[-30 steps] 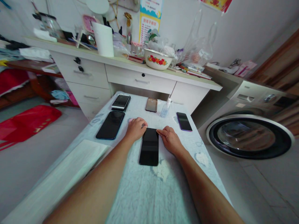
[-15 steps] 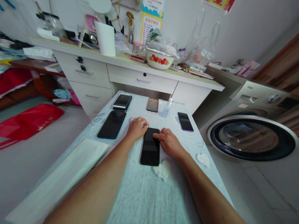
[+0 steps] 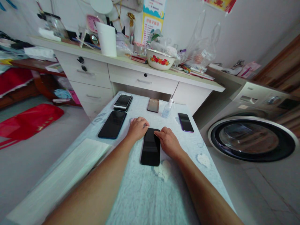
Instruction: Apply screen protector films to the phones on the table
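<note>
A black phone [image 3: 150, 150] lies screen up on the patterned tablecloth [image 3: 138, 193]. At its upper left corner is my left hand [image 3: 138, 127], fingers curled together; whatever they may pinch is too small to make out. My right hand [image 3: 167, 140] rests at the phone's right edge, a fingertip on the upper right of the screen and the other fingers folded. Another dark phone [image 3: 112, 124] lies to the left, with a small stack of phones [image 3: 122, 102] beyond it. A purple-edged phone [image 3: 186, 122] is on the right.
A phone case [image 3: 153, 105] and a clear spray bottle [image 3: 167, 109] stand farther back on the table. A long pale board [image 3: 61, 178] lies along the left. Behind is a cluttered desk [image 3: 93, 56]; a washing machine [image 3: 253, 131] is at the right.
My right hand has shifted very slightly up along the phone's edge. Otherwise the hands and the phones look the same.
</note>
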Tool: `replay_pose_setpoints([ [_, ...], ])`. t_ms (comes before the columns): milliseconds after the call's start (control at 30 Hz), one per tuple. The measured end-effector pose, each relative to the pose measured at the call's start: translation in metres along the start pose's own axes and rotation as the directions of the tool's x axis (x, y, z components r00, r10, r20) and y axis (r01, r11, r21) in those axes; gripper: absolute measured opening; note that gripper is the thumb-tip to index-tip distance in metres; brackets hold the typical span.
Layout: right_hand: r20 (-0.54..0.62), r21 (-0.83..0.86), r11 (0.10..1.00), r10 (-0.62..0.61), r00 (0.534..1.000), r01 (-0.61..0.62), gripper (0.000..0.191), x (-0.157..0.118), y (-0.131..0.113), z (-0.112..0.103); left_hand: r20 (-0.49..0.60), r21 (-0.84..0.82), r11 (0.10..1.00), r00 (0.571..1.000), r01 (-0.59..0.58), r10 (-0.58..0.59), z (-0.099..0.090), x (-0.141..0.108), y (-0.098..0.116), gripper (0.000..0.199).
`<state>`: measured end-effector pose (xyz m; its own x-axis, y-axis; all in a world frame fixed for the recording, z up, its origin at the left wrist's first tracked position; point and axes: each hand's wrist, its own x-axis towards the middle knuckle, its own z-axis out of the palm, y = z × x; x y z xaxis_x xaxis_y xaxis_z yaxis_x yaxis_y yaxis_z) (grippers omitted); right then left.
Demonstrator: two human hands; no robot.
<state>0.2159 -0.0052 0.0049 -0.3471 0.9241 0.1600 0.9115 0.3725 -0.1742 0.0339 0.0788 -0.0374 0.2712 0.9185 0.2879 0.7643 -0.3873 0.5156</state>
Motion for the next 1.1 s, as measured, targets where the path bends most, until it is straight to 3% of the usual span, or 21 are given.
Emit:
replay_pose_setpoints([
  [200,-0.013,-0.072,0.996,0.057,0.998,-0.058,0.033,0.008,-0.001,0.007,-0.010,0.001,1.000,1.000,-0.001,0.001,0.000,0.000,0.000,0.013],
  [433,0.018,-0.002,0.995,-0.100,0.995,0.100,0.031,0.006,-0.018,0.004,-0.006,0.012,1.000,1.000,-0.001,0.001,0.001,0.001,0.000,0.013],
  [600,0.070,0.058,0.970,-0.240,0.968,0.236,0.032,0.003,-0.025,-0.001,-0.004,0.010,1.000,1.000,0.006,-0.006,0.000,0.000,0.000,0.013],
  [733,0.075,0.104,0.956,-0.284,0.956,0.276,0.034,0.000,-0.026,-0.002,-0.008,-0.002,1.000,1.000,0.013,-0.014,0.000,0.000,0.000,0.013],
  [1100,0.011,-0.055,0.998,-0.037,0.999,0.038,0.037,0.014,-0.017,0.009,-0.020,-0.053,0.999,1.000,0.009,-0.010,0.001,0.001,-0.002,0.017],
])
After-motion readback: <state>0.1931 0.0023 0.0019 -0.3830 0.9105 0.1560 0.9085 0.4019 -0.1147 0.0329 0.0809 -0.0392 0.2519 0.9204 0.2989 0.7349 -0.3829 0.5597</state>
